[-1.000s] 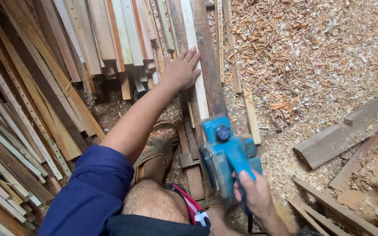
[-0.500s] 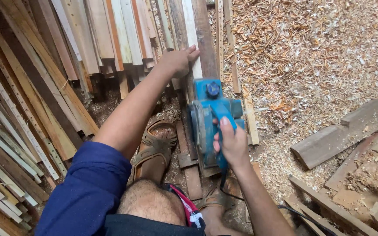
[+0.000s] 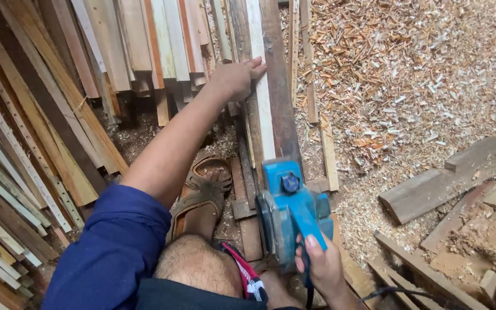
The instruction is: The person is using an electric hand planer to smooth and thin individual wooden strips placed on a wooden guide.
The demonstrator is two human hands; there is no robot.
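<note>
Our right hand (image 3: pixel 323 265) is wrapped tight around the handle of a blue electric planer (image 3: pixel 290 209), fingers curled closed on the grip. Our left hand (image 3: pixel 237 77) reaches far forward with the arm stretched out, palm and fingers pressed flat against the pale wooden strip (image 3: pixel 262 97) and not closed around anything.

We see no box, bin or tray here. The stock simply lies loose: a stack of long slats (image 3: pixel 127 46) on the left, and a thick spread of wood shavings (image 3: pixel 408 74) over the ground on the right, with an offcut block (image 3: pixel 443 181) lying in them.

Compared with half a second ago, the planer has come back toward us: then it sat well up the strip, close below the left hand, and now it rests at the near end, just in front of our knee. The left hand has kept its place on the strip.

The planer sits on the near end of the pale strip, beside a darker plank (image 3: pixel 279 86). It is under the right hand and well apart from the left. Our sandalled foot (image 3: pixel 202 192) stands just left of it.
</note>
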